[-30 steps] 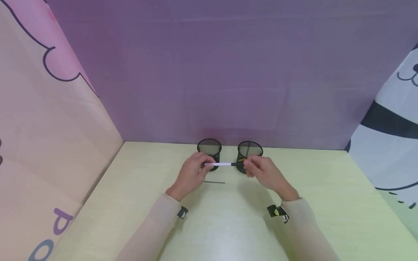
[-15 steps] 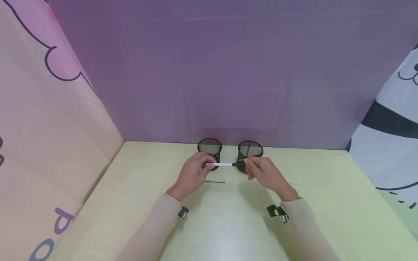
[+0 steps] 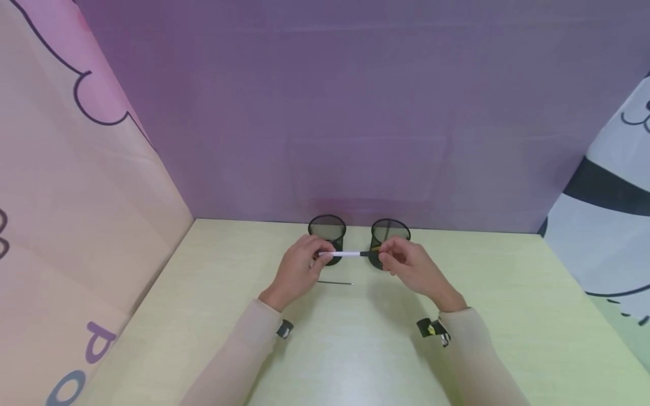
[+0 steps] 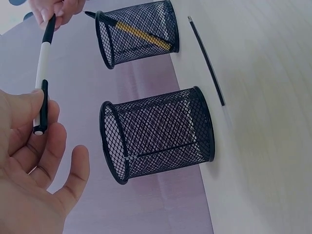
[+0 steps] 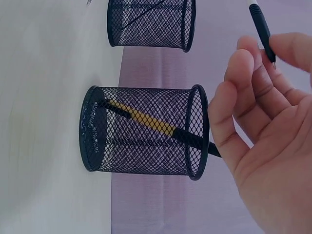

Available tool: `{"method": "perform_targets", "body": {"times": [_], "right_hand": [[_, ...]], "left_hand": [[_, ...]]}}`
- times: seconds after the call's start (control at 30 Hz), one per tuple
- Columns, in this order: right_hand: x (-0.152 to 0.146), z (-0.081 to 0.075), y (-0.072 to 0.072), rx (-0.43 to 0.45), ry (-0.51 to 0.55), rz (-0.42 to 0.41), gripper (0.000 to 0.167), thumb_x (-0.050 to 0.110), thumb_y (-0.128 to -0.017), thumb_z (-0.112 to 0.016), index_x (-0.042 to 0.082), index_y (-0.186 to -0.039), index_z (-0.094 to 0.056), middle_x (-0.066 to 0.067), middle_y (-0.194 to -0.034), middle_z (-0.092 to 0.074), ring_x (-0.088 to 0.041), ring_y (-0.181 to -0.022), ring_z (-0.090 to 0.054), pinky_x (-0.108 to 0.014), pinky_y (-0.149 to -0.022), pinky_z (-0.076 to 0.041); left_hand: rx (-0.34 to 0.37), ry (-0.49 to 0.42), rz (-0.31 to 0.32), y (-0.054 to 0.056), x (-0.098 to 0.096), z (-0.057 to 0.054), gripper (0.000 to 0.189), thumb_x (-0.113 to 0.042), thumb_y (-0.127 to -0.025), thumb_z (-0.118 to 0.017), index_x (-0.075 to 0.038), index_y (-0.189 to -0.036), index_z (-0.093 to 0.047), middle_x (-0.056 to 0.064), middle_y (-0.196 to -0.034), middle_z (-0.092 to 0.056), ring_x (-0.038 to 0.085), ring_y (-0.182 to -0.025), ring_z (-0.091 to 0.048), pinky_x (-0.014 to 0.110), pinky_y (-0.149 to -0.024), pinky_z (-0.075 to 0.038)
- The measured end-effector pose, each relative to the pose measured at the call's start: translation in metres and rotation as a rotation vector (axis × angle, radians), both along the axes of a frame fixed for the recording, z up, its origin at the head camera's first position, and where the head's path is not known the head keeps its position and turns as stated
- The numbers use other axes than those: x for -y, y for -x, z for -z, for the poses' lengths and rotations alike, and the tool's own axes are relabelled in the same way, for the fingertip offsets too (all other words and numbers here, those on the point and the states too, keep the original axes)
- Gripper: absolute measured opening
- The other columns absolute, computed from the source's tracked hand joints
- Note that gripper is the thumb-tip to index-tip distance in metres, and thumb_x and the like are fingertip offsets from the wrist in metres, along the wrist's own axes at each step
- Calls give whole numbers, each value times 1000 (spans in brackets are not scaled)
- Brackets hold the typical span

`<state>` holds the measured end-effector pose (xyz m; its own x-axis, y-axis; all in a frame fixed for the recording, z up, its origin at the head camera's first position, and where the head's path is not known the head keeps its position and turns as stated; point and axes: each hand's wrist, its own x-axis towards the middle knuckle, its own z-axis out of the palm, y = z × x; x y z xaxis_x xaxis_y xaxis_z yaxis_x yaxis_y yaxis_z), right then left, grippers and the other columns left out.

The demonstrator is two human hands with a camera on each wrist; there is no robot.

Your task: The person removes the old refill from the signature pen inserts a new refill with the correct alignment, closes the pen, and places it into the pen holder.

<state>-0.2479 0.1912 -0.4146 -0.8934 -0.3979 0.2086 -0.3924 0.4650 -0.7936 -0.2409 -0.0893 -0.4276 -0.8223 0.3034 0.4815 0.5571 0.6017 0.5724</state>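
A white ballpoint pen (image 3: 347,254) with a black grip lies level between my two hands above the table. My left hand (image 3: 299,268) pinches its clip end between thumb and forefinger, the other fingers loosely bent in the left wrist view. With thumb and fingers, my right hand (image 3: 413,268) holds the black grip section (image 5: 261,24), whose fine metal tip pokes out past the thumb in the right wrist view. On the table below the pen lies a thin black pen refill (image 4: 207,61) with a silvery tip, partly hidden by the left hand in the head view.
Two black mesh pen cups stand behind the hands. In the right cup (image 5: 146,95) leans a yellow and black pen (image 5: 153,123); the left cup (image 4: 161,131) is on the other side. A purple backdrop (image 3: 325,113) rises at the table's (image 3: 345,349) far edge.
The right hand's fingers have shifted round the pen's black grip and its lower fingers curled in. The pen is slightly higher; the left hand has hardly moved.
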Motion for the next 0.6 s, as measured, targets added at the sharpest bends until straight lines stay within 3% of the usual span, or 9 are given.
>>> {"method": "perform_targets", "body": {"times": [0.2, 0.37, 0.6], "right_hand": [[0, 2, 1, -36, -24, -9, 11, 17, -105, -59, 7, -103, -64, -4, -80, -66, -16, -68, -59, -27, -60, -50], [1, 2, 2, -73, -57, -21, 21, 18, -107, -55, 8, -91, -64, -2, -74, -65, -19, -65, -58, -27, -60, -48], [5, -2, 0, -78, -77, -19, 28, 18, -109, -50, 10, -86, -64, 1, -70, -65, -10, -65, -60, -27, -63, -52]], "left_hand": [[1, -7, 3, 1, 0, 1, 5, -15, -99, -68, -14, -102, -72, -5, -96, -67, 9, -85, -55, 25, -73, -49], [7, -7, 12, 1, 1, 1, 6, -15, -99, -67, -12, -103, -72, -5, -95, -66, 9, -86, -55, 25, -73, -49], [-8, -6, 28, 0, 1, 0, 7, -15, -99, -68, -12, -103, -72, -4, -95, -67, 10, -86, -56, 26, -74, -49]]}}
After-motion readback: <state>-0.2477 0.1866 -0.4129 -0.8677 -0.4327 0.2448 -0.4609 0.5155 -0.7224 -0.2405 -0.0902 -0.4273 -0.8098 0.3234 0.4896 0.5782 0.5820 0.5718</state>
